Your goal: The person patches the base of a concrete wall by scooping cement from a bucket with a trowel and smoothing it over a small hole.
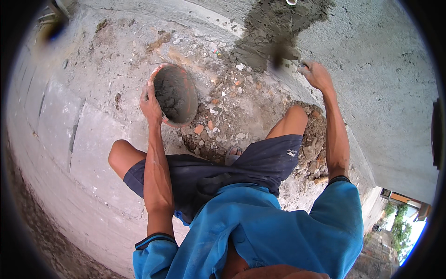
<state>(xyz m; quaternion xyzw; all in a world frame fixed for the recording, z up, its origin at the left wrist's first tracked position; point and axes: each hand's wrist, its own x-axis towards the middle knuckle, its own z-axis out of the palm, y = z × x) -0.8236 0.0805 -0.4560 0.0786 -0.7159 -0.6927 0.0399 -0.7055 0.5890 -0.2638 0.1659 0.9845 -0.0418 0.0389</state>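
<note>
My left hand (151, 104) is closed around the left rim of an orange-edged bucket (189, 108), which is tilted on the ground. Grey wet mortar (172, 93) lies inside it. At the foot of the wall to the right, my right hand (317, 75) is closed on a trowel (291, 54), whose handle is mostly hidden in the fist. The trowel's mortar-smeared blade points left, by the lower edge of a dark patch of wet mortar (272, 25) on the wall. A dark blur covers part of the view beside the blade.
The pale concrete wall (371, 60) rises along the right. Broken stones and brick bits (223, 104) litter the ground between my knees and the wall. A white pipe end (291, 2) shows within the wet patch. Concrete slabs (55, 121) run along the left.
</note>
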